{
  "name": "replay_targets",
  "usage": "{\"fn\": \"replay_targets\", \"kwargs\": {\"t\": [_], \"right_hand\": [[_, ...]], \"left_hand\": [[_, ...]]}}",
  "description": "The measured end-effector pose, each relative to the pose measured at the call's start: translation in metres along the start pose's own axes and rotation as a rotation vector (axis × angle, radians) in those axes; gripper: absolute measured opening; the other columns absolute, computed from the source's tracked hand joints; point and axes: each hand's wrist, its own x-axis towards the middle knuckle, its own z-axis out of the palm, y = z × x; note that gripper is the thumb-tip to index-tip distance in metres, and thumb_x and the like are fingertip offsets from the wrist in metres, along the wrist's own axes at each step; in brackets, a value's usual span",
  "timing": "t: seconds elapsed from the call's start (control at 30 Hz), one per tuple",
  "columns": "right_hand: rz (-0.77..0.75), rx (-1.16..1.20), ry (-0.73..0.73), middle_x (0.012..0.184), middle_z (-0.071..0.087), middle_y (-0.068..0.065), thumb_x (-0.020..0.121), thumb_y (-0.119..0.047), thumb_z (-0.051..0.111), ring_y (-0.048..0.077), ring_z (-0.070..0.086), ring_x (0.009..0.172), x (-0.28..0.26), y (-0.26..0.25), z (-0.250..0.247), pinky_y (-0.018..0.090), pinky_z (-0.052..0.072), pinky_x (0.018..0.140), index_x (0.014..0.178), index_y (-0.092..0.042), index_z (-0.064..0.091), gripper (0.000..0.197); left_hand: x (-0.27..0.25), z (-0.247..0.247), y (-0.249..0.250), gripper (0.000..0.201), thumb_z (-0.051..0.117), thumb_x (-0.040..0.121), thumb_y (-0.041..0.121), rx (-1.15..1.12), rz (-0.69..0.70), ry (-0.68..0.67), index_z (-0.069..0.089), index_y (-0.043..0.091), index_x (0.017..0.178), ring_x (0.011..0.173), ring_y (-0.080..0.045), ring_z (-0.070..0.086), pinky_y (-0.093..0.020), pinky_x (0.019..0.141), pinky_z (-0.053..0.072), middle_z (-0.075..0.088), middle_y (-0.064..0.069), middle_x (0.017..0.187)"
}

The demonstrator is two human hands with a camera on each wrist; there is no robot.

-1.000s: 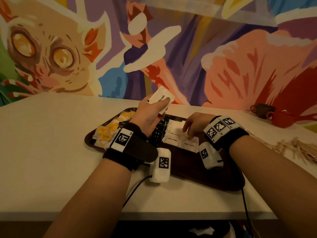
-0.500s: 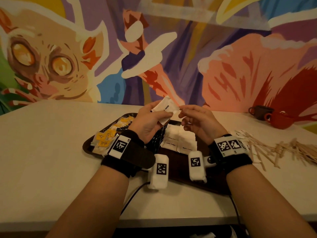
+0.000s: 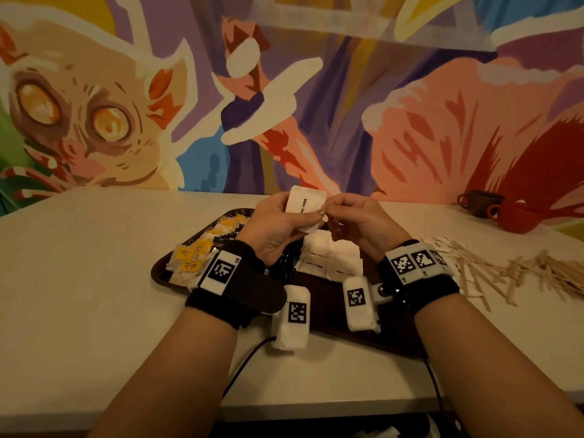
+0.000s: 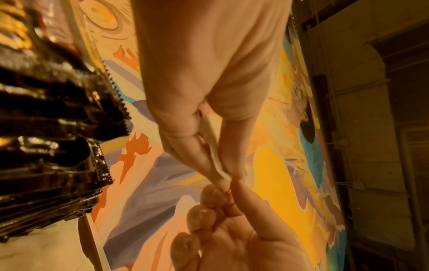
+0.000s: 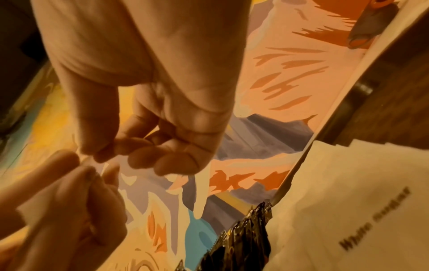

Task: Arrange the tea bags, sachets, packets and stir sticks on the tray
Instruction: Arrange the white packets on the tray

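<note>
I hold a white paper sugar sachet above the far side of the dark brown tray, pinched in my left hand, while my right hand nips its right edge. Pale wooden stir sticks lie scattered to the right.

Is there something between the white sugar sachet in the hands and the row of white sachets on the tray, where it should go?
Nothing visible. Left hand and right hand hold the sachet directly above the white sachets on the tray.
</note>
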Motion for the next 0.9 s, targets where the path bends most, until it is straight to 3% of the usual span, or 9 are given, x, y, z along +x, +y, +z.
{"fn": "replay_targets", "kwargs": {"t": [0.1,0.2,0.3,0.4,0.47,0.6,0.7,0.77,0.9], "right_hand": [[-0.002,-0.032,0.063,0.058,0.048,0.004,0.09,-0.001,0.052,0.016,0.05,0.056,0.003,-0.007,0.004,0.027,0.042,0.053,0.076,-0.006,0.059,0.016],[-0.001,-0.07,0.084,0.057,0.049,0.004,0.09,-0.003,0.049,0.017,0.054,0.054,0.004,-0.013,0.005,0.029,0.044,0.054,0.079,-0.004,0.058,0.014],[-0.002,-0.123,0.042,0.054,0.059,-0.004,0.09,-0.012,0.056,0.013,0.056,0.054,0.002,-0.016,0.004,0.027,0.046,0.055,0.082,-0.007,0.061,0.01],[-0.007,-0.146,-0.077,0.064,0.064,-0.004,0.08,-0.023,0.064,0.011,0.059,0.058,-0.002,-0.016,0.004,0.025,0.048,0.054,0.084,-0.01,0.063,0.013],[-0.019,-0.184,-0.131,0.063,0.065,-0.004,0.08,-0.014,0.065,0.01,0.062,0.059,-0.004,-0.014,0.005,0.024,0.05,0.054,0.081,-0.012,0.062,0.004],[0.018,-0.184,-0.069,0.066,0.067,0.004,0.081,0.003,0.064,0.014,0.066,0.057,0.002,-0.015,0.005,0.023,0.053,0.054,0.073,-0.008,0.059,0.015],[0.074,-0.227,-0.034,0.064,0.066,0.005,0.079,0.007,0.065,0.013,0.063,0.051,0.007,-0.017,0.0,0.019,0.052,0.05,0.073,-0.005,0.061,0.014],[0.132,-0.334,-0.014,0.067,0.065,0.009,0.078,0.006,0.067,0.011,0.06,0.047,0.01,-0.018,-0.007,0.018,0.049,0.046,0.075,-0.005,0.062,0.013],[0.311,-0.628,-0.02,0.061,0.06,0.007,0.078,0.003,0.069,0.011,0.056,0.046,0.015,-0.017,-0.016,0.018,0.043,0.044,0.071,-0.006,0.064,0.013]], "left_hand": [[-0.001,-0.001,0.0,0.029,0.065,0.082,-0.002,0.028,0.013,-0.005,0.059,0.009,0.109,0.091,-0.018,0.066,-0.031,0.081,0.056,0.068,-0.008,0.101],[-0.001,0.0,0.001,0.019,0.064,0.084,0.0,-0.007,0.026,0.009,0.06,0.01,0.1,0.078,-0.014,0.068,-0.027,0.071,0.058,0.069,-0.007,0.092],[0.0,0.0,0.002,0.016,0.064,0.085,0.001,-0.028,0.034,0.043,0.059,0.01,0.098,0.07,-0.011,0.069,-0.025,0.062,0.058,0.069,-0.005,0.088],[-0.001,-0.001,0.003,0.012,0.065,0.085,0.006,-0.078,0.044,0.075,0.06,0.009,0.096,0.063,-0.009,0.069,-0.024,0.054,0.055,0.069,-0.005,0.083],[0.0,-0.001,0.003,0.012,0.065,0.086,0.009,-0.09,0.049,0.082,0.06,0.008,0.097,0.067,-0.013,0.07,-0.026,0.059,0.057,0.069,-0.006,0.086],[0.003,0.0,0.002,0.018,0.058,0.092,0.012,-0.122,0.026,0.088,0.059,0.003,0.108,0.085,-0.02,0.065,-0.037,0.083,0.054,0.067,-0.012,0.097],[0.005,-0.002,0.003,0.024,0.055,0.093,0.006,-0.156,0.026,0.129,0.056,0.0,0.116,0.081,-0.016,0.061,-0.031,0.078,0.054,0.064,-0.01,0.094],[0.006,-0.005,0.005,0.013,0.056,0.092,0.006,-0.165,0.03,0.154,0.058,0.006,0.105,0.078,-0.012,0.059,-0.023,0.073,0.051,0.063,-0.007,0.089],[0.006,-0.006,0.006,0.004,0.056,0.094,0.013,-0.145,0.028,0.17,0.058,0.017,0.094,0.087,-0.011,0.058,-0.023,0.083,0.047,0.064,-0.003,0.093]]}}
